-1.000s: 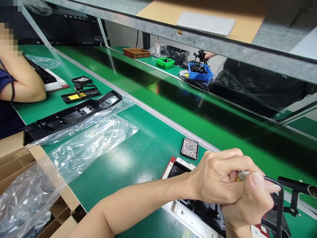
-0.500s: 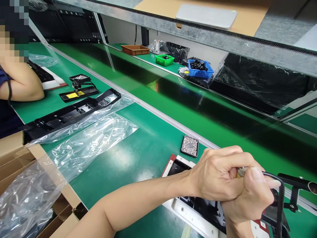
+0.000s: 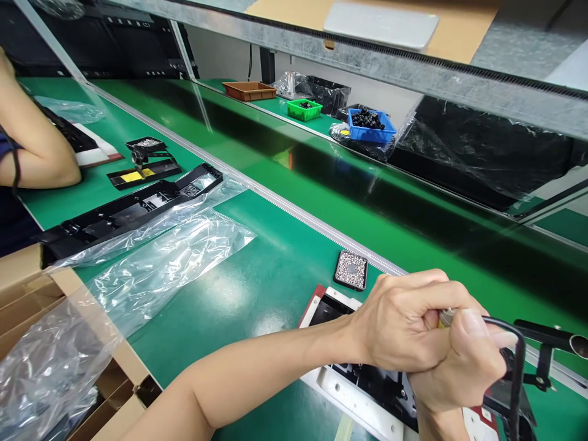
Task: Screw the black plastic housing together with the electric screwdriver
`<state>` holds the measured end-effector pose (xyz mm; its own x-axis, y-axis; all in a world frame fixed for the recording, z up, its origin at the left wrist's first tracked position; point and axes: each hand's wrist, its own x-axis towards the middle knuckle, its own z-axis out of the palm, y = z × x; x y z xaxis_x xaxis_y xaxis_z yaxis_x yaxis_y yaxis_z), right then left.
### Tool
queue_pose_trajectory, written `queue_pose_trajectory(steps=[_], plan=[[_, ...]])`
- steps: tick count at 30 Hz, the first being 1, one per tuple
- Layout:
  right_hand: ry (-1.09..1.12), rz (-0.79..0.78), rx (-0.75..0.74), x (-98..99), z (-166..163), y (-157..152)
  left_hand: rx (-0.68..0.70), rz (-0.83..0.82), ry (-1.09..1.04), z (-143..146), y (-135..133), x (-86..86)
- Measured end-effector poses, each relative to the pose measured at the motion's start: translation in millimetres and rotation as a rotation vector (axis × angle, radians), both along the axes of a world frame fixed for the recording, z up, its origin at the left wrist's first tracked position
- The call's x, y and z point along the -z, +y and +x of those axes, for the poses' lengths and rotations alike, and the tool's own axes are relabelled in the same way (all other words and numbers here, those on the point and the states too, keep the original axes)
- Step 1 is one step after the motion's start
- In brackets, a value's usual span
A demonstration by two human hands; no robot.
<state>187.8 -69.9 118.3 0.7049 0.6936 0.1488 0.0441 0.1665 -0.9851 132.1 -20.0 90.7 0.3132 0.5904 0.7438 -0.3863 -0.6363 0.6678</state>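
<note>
Co-worker's arm [image 3: 37, 153] higher, hands [image 3: 427, 343] unmoved

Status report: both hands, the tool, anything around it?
Left hand and right hand clasp the screwdriver. Fixture beneath. Screw tray beside, apart.

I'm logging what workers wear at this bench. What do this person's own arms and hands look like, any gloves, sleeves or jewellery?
Both are bare. The left hand has no glove, ring or watch, and its forearm shows no sleeve right to the picture's edge. The right hand is also ungloved, with short plain nails; little of its wrist shows, so a sleeve there cannot be told.
</note>
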Motion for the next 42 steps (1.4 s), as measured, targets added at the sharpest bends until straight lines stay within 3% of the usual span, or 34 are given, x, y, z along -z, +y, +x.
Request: queue_pose_trajectory(steps=[14,28,42], plan=[[-0.021,0.083,-0.034,0.8,1.0,1.2,-0.002,-0.005,0.076,-0.7,0.8,0.9],[-0.122,0.234,-0.111,-1.9,2.0,4.9,0.015,-0.005,-0.034,-0.9,-0.7,-3.5],[-0.142,0.181,-0.08,-4.3,1.5,5.0,0.012,-0.03,0.08,-0.9,-0.5,-1.0]])
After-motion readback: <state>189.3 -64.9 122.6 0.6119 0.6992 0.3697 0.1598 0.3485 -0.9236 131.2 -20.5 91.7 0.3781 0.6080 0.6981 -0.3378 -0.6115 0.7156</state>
